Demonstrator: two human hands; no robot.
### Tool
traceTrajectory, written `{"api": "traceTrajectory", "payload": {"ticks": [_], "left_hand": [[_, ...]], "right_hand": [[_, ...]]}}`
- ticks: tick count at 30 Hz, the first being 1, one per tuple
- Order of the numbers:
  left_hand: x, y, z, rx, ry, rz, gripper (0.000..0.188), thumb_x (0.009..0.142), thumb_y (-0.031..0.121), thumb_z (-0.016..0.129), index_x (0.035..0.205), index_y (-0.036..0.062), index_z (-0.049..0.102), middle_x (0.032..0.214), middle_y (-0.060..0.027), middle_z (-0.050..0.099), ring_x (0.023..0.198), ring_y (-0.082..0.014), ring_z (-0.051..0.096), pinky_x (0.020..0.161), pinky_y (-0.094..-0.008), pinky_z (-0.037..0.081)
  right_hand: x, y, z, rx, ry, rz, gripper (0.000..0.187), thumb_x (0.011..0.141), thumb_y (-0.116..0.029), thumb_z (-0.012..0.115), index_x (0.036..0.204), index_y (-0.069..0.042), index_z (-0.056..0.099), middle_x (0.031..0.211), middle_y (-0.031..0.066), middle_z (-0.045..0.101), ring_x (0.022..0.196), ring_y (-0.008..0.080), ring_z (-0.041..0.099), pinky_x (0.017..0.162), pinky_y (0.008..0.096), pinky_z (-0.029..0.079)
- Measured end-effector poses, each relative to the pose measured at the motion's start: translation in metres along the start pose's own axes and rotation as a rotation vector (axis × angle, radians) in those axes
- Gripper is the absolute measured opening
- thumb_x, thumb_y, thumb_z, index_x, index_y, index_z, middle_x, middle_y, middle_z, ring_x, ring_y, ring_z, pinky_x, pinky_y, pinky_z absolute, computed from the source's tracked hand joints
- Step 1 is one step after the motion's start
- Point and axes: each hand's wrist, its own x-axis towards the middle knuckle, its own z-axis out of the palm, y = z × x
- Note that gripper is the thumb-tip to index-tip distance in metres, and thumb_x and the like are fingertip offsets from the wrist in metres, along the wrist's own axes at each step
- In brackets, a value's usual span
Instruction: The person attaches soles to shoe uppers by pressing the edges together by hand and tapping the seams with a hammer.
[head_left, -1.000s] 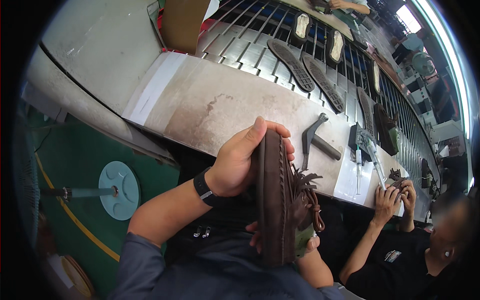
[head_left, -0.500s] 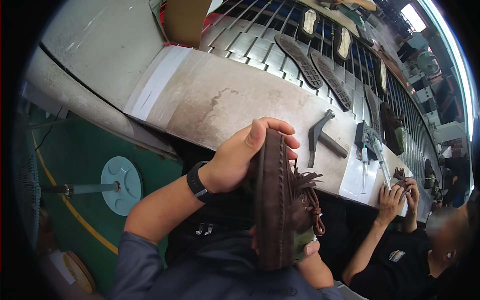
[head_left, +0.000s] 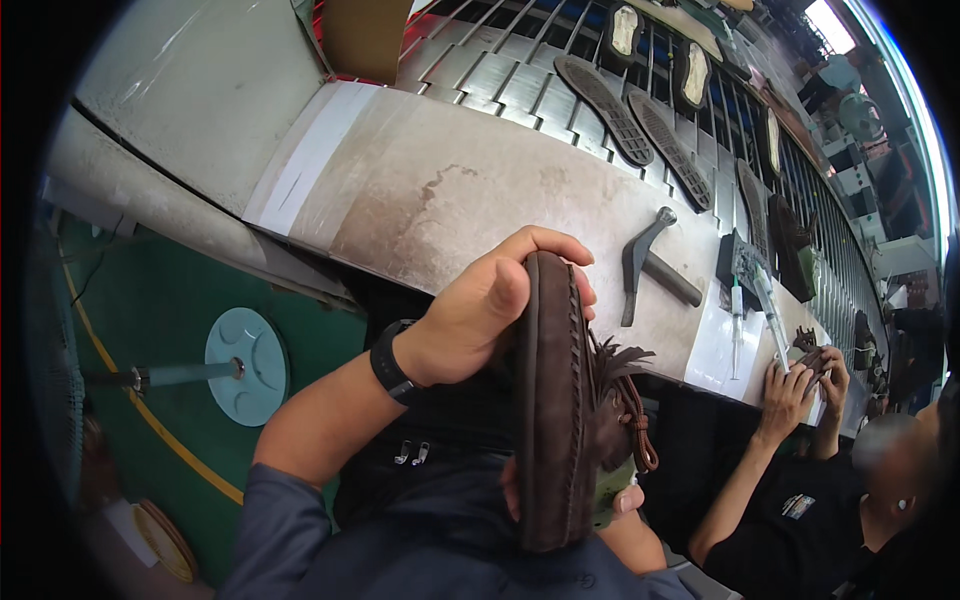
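Note:
A dark brown leather shoe [head_left: 552, 400] stands on end in front of me, turned on its side, with stitching along its edge and a tassel and laces on the right. My left hand [head_left: 490, 295], with a black band on the wrist, wraps round its upper end. Low down, my right hand [head_left: 628, 500] grips the other end, where a green piece [head_left: 610, 490] shows; most of that hand is hidden behind the shoe. Beyond them on the worktable lies a hammer [head_left: 650, 262] with a dark head and handle.
Past the worktable [head_left: 400, 190] runs a slatted metal conveyor [head_left: 540, 90] bearing soles [head_left: 605, 110] and shoes. Syringe-like tubes [head_left: 737, 325] lean on a dark block. To my right a co-worker's hands [head_left: 790, 395] hold a brown shoe. A fan's blue base [head_left: 246, 365] stands on the floor at left.
The shoe has shifted slightly to the right in both my hands. My grip looks the same. Hammer and conveyor things sit a little differently in view, as the view has moved slightly.

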Motion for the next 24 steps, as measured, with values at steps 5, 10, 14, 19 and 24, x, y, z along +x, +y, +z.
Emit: {"api": "traceTrajectory", "payload": {"ticks": [5,10,14,19,24], "left_hand": [[-0.004,0.011,0.001,0.201,0.007,-0.088,0.088,0.092,0.072,0.072,0.140,0.0014,0.050,0.124,-0.0145,0.064,0.115,-0.0241,0.067,0.101,-0.0441,0.059],[-0.005,0.004,-0.007,0.146,0.026,-0.045,0.088,0.091,0.069,0.077,0.140,0.0015,0.050,0.124,-0.0148,0.063,0.114,-0.0243,0.068,0.101,-0.0432,0.059],[-0.005,0.003,-0.015,0.166,-0.095,0.059,0.091,0.088,0.070,0.080,0.140,0.0015,0.050,0.123,-0.0157,0.064,0.114,-0.0245,0.069,0.101,-0.0425,0.059],[-0.008,0.006,-0.010,0.227,0.098,-0.102,0.099,0.084,0.072,0.082,0.143,0.0013,0.047,0.128,-0.0159,0.063,0.118,-0.0253,0.068,0.102,-0.0441,0.060],[-0.009,-0.002,-0.019,0.049,-0.008,0.000,0.094,0.087,0.066,0.084,0.145,0.0013,0.047,0.127,-0.0169,0.063,0.118,-0.0264,0.068,0.101,-0.0437,0.060]], "right_hand": [[0.000,-0.001,0.008,0.003,0.065,0.010,0.119,0.068,-0.049,0.086,0.161,0.005,0.035,0.138,0.0394,0.057,0.112,0.0478,0.068,0.091,0.0534,0.060],[-0.002,0.003,0.015,0.003,0.096,0.043,0.119,0.068,-0.049,0.086,0.160,0.005,0.035,0.138,0.0390,0.057,0.112,0.0471,0.068,0.091,0.0533,0.060],[-0.004,0.001,0.011,0.002,0.140,0.050,0.118,0.068,-0.049,0.086,0.160,0.005,0.036,0.138,0.0385,0.057,0.113,0.0468,0.068,0.092,0.0529,0.060],[-0.008,0.007,0.006,0.022,0.177,0.071,0.118,0.068,-0.048,0.086,0.160,0.005,0.036,0.139,0.0379,0.057,0.114,0.0464,0.068,0.094,0.0524,0.060],[-0.012,0.008,0.005,0.031,0.205,0.093,0.117,0.069,-0.048,0.086,0.160,0.006,0.036,0.140,0.0373,0.058,0.116,0.0459,0.068,0.096,0.0519,0.060]]}}
